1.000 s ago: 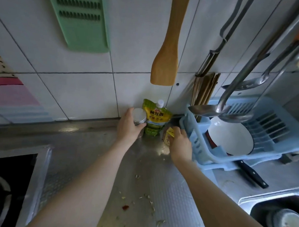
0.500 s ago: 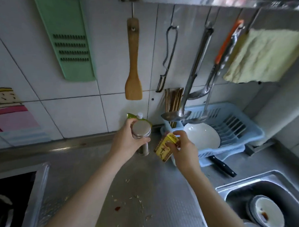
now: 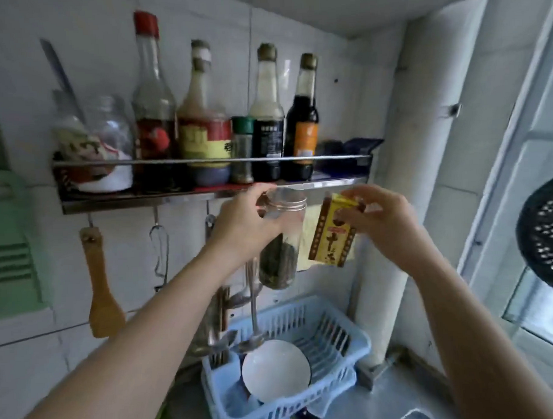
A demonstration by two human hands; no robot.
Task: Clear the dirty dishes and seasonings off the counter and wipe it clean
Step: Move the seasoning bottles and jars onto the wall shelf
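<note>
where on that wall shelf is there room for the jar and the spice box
Crowded from the glass jars to the dark bottle. The only gap is at the right end, beyond that bottle, partly taken by a dark blue packet. Shelf.

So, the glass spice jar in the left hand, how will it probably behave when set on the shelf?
The glass spice jar looks tall and narrow, so it may tip if nudged. It seems under half full, probably light. Smooth glass could slip in the left hand, and likely breaks if dropped.
</note>
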